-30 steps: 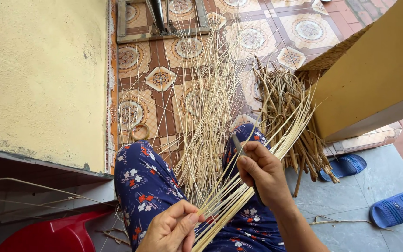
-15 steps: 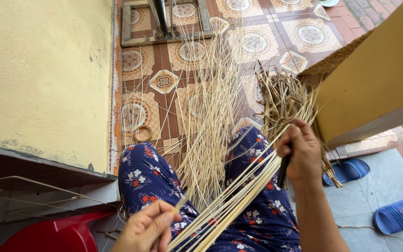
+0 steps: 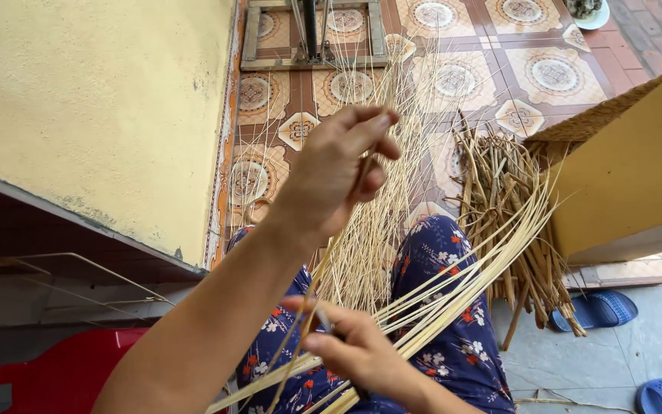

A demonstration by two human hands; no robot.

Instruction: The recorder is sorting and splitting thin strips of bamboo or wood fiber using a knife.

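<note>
Both hands (image 3: 331, 169) (image 3: 358, 353) gripping bamboo strips (image 3: 453, 287), w/ knife (image 3: 323, 320).

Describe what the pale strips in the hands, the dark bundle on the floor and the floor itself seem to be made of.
Pale strips: probably split bamboo or rattan; thin, flexible, matt cream slivers.
Dark bundle: likely raw cane or dried stalks; brown, rough, uneven.
Floor: apparently glazed ceramic tile; repeating printed medallions, grout lines, slight sheen.

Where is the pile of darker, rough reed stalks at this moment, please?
In the head view the darker reed pile lies on the tiled floor at right, against the yellow wall, just beyond the blue sandal.
</note>
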